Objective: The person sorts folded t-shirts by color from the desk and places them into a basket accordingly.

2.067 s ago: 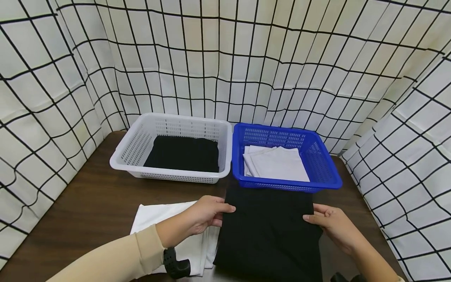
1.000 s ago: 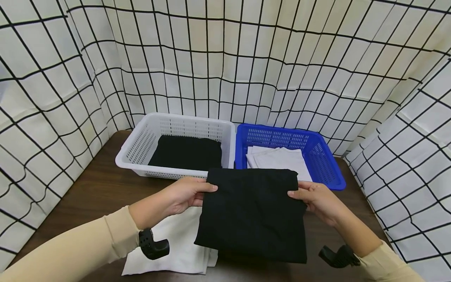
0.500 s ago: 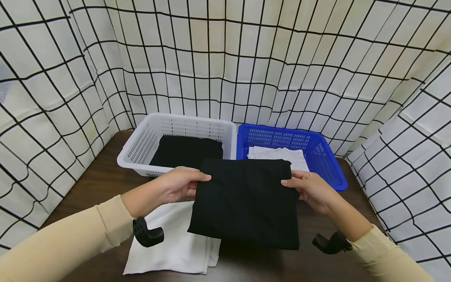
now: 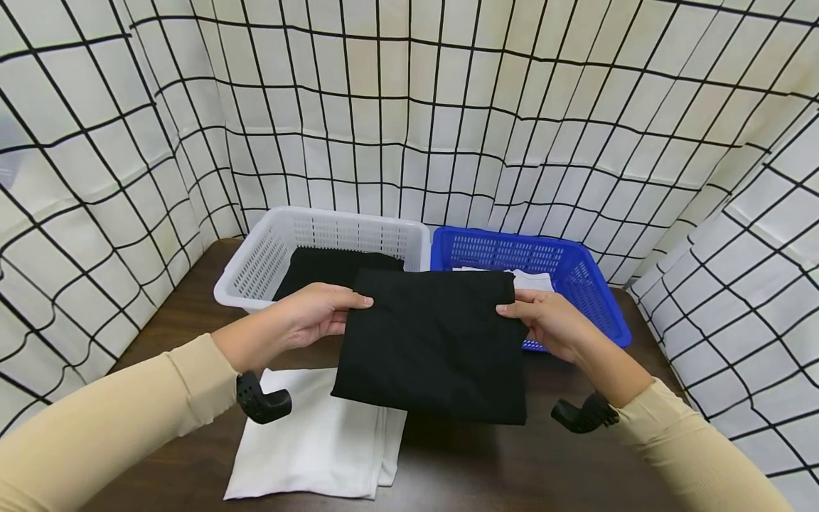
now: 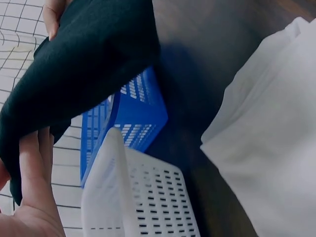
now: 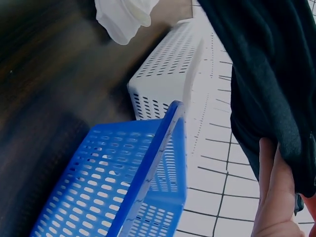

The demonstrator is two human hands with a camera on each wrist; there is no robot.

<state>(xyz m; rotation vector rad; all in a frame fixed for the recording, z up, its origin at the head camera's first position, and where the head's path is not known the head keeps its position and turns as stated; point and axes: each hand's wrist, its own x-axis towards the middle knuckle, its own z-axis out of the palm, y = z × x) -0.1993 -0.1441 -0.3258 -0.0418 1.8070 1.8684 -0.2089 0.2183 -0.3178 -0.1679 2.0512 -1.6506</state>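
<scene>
White basket (image 4: 358, 229), plastic, black fabric (image 4: 326, 267) inside; blue basket (image 4: 593, 293), just right of the white basket; black cloth (image 4: 435, 348), raised before its right end; white cloth (image 4: 307, 448), lying in front of it; left hand (image 4: 316, 313) and right hand (image 4: 552, 320), pinching the black cloth's opposite edges. Step, as judged: carrying the black cloth, next probably calling for a level lowering into the white basket.
</scene>
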